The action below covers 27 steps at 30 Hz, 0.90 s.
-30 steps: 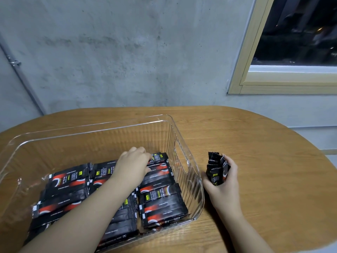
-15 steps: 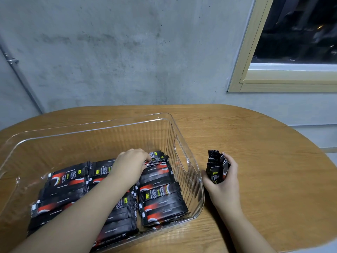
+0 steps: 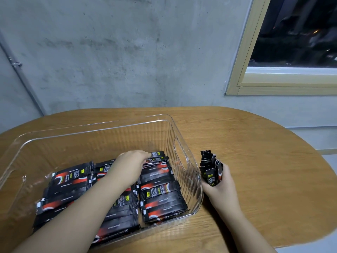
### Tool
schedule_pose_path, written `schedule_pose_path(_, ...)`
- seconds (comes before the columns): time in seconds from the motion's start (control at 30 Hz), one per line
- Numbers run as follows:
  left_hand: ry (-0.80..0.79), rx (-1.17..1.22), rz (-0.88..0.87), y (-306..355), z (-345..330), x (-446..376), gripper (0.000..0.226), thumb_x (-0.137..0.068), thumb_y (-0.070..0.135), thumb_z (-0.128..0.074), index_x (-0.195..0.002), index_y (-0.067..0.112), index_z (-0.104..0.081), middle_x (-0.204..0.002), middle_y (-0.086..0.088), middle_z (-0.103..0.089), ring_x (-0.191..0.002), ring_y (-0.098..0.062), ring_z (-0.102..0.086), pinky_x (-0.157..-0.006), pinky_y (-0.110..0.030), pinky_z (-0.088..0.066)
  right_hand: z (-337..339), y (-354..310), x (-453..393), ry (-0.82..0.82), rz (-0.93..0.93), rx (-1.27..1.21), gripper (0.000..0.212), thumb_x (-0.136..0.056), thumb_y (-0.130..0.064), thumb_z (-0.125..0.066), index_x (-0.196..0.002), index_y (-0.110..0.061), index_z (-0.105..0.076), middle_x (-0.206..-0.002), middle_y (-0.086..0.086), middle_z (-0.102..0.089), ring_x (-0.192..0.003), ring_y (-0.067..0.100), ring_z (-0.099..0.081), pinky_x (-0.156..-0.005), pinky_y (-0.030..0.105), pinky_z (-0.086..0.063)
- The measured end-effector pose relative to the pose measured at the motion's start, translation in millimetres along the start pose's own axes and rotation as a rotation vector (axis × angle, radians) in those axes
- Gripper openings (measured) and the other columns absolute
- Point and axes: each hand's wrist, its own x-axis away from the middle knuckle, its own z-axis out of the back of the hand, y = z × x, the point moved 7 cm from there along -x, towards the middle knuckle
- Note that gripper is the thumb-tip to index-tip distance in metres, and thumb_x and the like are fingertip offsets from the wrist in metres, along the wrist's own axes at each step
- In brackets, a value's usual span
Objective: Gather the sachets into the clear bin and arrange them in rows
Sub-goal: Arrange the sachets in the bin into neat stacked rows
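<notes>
One clear bin (image 3: pixel 184 141) stands on the wooden bench (image 3: pixel 255 152), occupying the left and centre of the view. Inside it, black-and-red sachets (image 3: pixel 162 198) lie flat in three side-by-side rows on the floor of the bin, each row running from the near wall toward 12 o'clock; the exact count cannot be told, since the left forearm covers much of the middle row, but about six show in the right-hand row. The far half of the bin floor carries no sachets. Left hand (image 3: pixel 131 165): reaching into the bin, fingers bent down onto the farthest sachet (image 3: pixel 158 155) at the 12 o'clock end of the right-hand row; whether it grips or only presses that sachet cannot be told. Right hand (image 3: pixel 221 187): resting on the bench just outside the bin's right wall, at 3 o'clock from the bin, clenched around one upright bundle of sachets (image 3: pixel 209 166), roughly seven serrated tops fanning out above the fingers. One window (image 3: pixel 291 52) with a pale wooden frame sits in the grey concrete wall at upper right.
</notes>
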Motion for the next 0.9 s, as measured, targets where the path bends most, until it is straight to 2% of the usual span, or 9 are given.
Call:
schedule_pose_path(0.13,0.01,-0.066,0.063,-18,12,19,0.041,-0.1,0.011,-0.037,-0.139,0.022,-0.046,-0.147,0.006,-0.041,-0.136,-0.013,-0.038,-0.111,-0.033,-0.032,5,-2,2,0.02,0.006,0.01,0.054,-0.07,0.0,-0.079,-0.101,-0.032,-0.048,-0.095,-0.013,-0.063,-0.084,-0.014,-0.057,-0.071,0.002,-0.04)
schedule_pose_path(0.4,-0.308,-0.103,0.095,-32,-1,48,0.047,-0.103,0.033,-0.028,-0.147,0.016,-0.029,-0.157,0.005,-0.018,-0.145,-0.012,-0.014,-0.116,-0.031,-0.02,19,-22,13,0.105,0.064,0.013,0.044,-0.069,0.002,-0.076,-0.101,-0.017,-0.052,-0.087,-0.011,-0.063,-0.078,-0.012,-0.056,-0.066,0.003,-0.039)
schedule_pose_path(0.5,-0.327,-0.143,0.133,-32,-2,49,0.048,-0.103,0.036,-0.025,-0.146,0.015,-0.029,-0.157,0.003,-0.019,-0.146,-0.014,-0.012,-0.116,-0.037,-0.021,25,-37,18,0.097,0.096,0.012,0.042,-0.07,0.002,-0.075,-0.1,-0.016,-0.052,-0.086,-0.012,-0.061,-0.077,-0.014,-0.055,-0.065,0.003,-0.039)
schedule_pose_path(0.57,-0.304,-0.162,0.154,-31,0,47,0.05,-0.103,0.037,-0.024,-0.146,0.013,-0.028,-0.157,0.001,-0.019,-0.146,-0.017,-0.011,-0.116,-0.041,-0.022,29,-44,21,0.104,0.112,0.026,0.043,-0.07,-0.001,-0.076,-0.097,-0.022,-0.051,-0.084,-0.014,-0.061,-0.077,-0.01,-0.057,-0.065,0.009,-0.042)
schedule_pose_path(0.67,-0.291,-0.16,0.142,-24,1,43,0.053,-0.103,0.037,-0.023,-0.149,0.011,-0.021,-0.159,-0.001,-0.009,-0.147,-0.018,-0.007,-0.117,-0.042,-0.019,36,-51,24,0.126,0.105,0.007,0.044,-0.071,-0.007,-0.077,-0.091,-0.033,-0.048,-0.077,-0.014,-0.062,-0.07,0.008,-0.062,-0.065,0.036,-0.052)
schedule_pose_path(0.7,-0.3,-0.165,0.138,-22,0,42,0.053,-0.103,0.037,-0.023,-0.149,0.011,-0.02,-0.159,-0.001,-0.009,-0.147,-0.017,-0.007,-0.117,-0.041,-0.019,37,-55,26,0.123,0.107,0.002,0.044,-0.072,-0.008,-0.077,-0.09,-0.034,-0.048,-0.077,-0.015,-0.062,-0.069,0.016,-0.063,-0.064,0.04,-0.053)
schedule_pose_path(0.77,-0.326,-0.178,0.148,-20,-1,41,0.053,-0.103,0.038,-0.022,-0.148,0.011,-0.022,-0.158,0.0,-0.014,-0.146,-0.016,-0.01,-0.116,-0.041,-0.021,41,-64,30,0.117,0.13,-0.005,0.043,-0.072,-0.007,-0.076,-0.09,-0.033,-0.048,-0.076,-0.012,-0.062,-0.068,0.012,-0.062,-0.064,0.035,-0.052)
schedule_pose_path(0.83,-0.34,-0.187,0.173,-22,-2,42,0.052,-0.103,0.038,-0.023,-0.147,0.012,-0.024,-0.155,0.001,-0.021,-0.145,-0.016,-0.013,-0.114,-0.042,-0.024,43,-76,34,0.111,0.166,-0.014,0.042,-0.071,-0.004,-0.076,-0.092,-0.029,-0.049,-0.078,-0.011,-0.062,-0.072,0.0,-0.059,-0.063,0.014,-0.045)
schedule_pose_path(0.9,-0.335,-0.188,0.187,-22,-3,43,0.052,-0.103,0.038,-0.023,-0.147,0.011,-0.024,-0.155,0.0,-0.02,-0.146,-0.016,-0.012,-0.114,-0.043,-0.023,44,-83,38,0.097,0.18,-0.014,0.041,-0.072,-0.004,-0.076,-0.095,-0.025,-0.049,-0.079,-0.011,-0.062,-0.073,-0.004,-0.058,-0.06,0.007,-0.041)
